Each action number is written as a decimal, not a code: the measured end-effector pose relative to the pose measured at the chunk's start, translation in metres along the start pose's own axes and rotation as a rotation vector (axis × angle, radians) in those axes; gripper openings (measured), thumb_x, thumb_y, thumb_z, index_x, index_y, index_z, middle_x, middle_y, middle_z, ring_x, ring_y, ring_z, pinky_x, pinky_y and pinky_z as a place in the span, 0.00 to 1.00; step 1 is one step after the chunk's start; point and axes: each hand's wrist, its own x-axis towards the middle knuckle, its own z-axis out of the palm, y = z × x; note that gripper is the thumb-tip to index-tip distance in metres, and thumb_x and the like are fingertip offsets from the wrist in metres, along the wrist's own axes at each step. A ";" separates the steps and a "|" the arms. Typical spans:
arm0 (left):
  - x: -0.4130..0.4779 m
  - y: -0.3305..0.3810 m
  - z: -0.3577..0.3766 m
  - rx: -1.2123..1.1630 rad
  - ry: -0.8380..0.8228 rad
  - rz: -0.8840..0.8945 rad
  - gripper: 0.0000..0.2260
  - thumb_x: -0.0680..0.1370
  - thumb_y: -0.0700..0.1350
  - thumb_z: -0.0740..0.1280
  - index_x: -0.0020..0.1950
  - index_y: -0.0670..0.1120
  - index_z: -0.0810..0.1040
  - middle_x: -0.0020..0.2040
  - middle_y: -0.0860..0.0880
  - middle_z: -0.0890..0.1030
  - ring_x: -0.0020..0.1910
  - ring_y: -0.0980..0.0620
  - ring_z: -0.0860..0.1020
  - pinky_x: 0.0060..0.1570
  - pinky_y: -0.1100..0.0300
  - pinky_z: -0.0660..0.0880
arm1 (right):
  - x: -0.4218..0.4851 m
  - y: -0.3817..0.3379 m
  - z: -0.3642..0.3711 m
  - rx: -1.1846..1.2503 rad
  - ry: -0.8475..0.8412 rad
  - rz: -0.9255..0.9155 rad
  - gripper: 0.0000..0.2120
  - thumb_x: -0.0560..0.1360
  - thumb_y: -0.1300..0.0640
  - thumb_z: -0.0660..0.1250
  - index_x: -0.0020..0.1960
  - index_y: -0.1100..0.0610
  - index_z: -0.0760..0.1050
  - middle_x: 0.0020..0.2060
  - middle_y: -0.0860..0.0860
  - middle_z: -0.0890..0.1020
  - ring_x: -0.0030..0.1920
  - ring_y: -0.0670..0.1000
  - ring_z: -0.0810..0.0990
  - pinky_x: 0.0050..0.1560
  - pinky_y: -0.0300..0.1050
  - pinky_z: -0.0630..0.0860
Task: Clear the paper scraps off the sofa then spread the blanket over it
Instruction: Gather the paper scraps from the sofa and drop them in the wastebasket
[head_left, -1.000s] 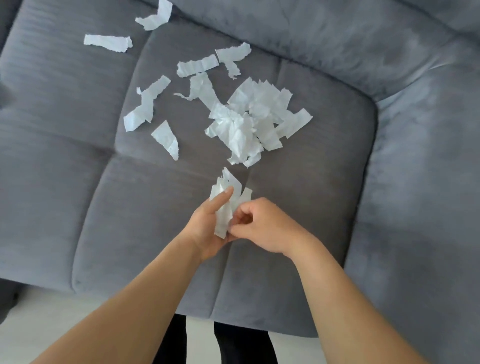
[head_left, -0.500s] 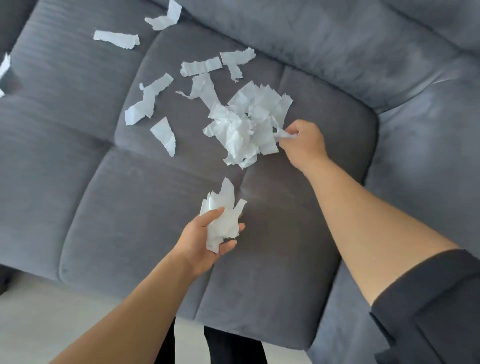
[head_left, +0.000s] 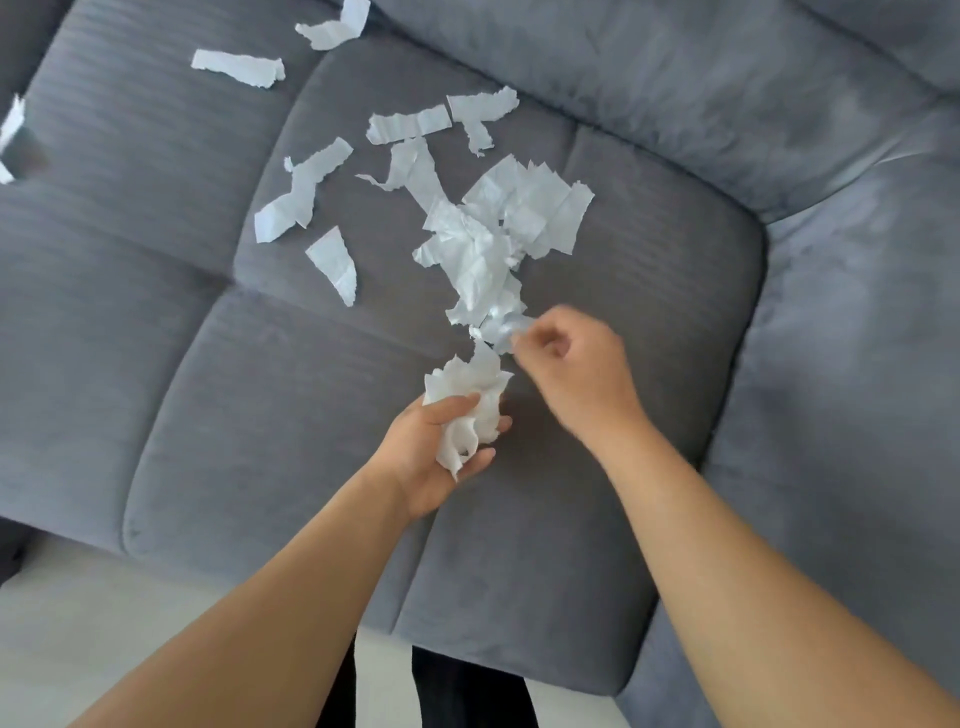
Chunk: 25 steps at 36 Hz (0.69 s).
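Observation:
White torn paper scraps lie on the grey sofa seat (head_left: 291, 395). My left hand (head_left: 436, 452) grips a crumpled wad of scraps (head_left: 467, 405) above the seat's middle. My right hand (head_left: 576, 364), blurred by motion, pinches a scrap (head_left: 501, 330) just above that wad. A loose pile of scraps (head_left: 498, 234) sits behind both hands. Single strips lie further left and back, one being a small scrap (head_left: 332, 262), a second a long strip (head_left: 298, 195) and a third a far strip (head_left: 236, 67). No blanket is in view.
The sofa's backrest (head_left: 649, 78) runs along the top and its side cushion (head_left: 857, 389) rises at the right. A pale floor (head_left: 78, 623) shows below the seat's front edge, with dark trouser legs (head_left: 467, 691) near it.
My right hand has drawn back from the pile's right edge toward my left hand, bringing a scrap with it. My left hand keeps its wad and has hardly moved.

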 end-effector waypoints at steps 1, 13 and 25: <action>-0.001 0.001 -0.003 -0.008 0.009 0.003 0.20 0.76 0.44 0.72 0.68 0.49 0.77 0.57 0.46 0.86 0.56 0.47 0.85 0.35 0.58 0.80 | 0.015 0.003 -0.002 -0.062 0.040 0.018 0.08 0.72 0.49 0.69 0.48 0.51 0.78 0.45 0.44 0.80 0.42 0.43 0.77 0.46 0.43 0.74; -0.023 0.006 -0.032 -0.018 0.023 -0.023 0.22 0.78 0.50 0.69 0.71 0.47 0.76 0.63 0.46 0.84 0.60 0.47 0.84 0.39 0.57 0.82 | 0.020 0.001 0.050 -0.082 -0.082 0.099 0.04 0.74 0.62 0.66 0.41 0.55 0.75 0.42 0.47 0.80 0.46 0.53 0.79 0.44 0.44 0.71; -0.034 0.020 -0.038 -0.072 -0.092 -0.046 0.19 0.75 0.50 0.72 0.62 0.42 0.83 0.56 0.41 0.85 0.51 0.44 0.85 0.42 0.52 0.82 | -0.076 -0.032 0.053 0.034 -0.166 -0.101 0.11 0.73 0.46 0.65 0.48 0.50 0.82 0.43 0.40 0.79 0.45 0.43 0.77 0.48 0.39 0.75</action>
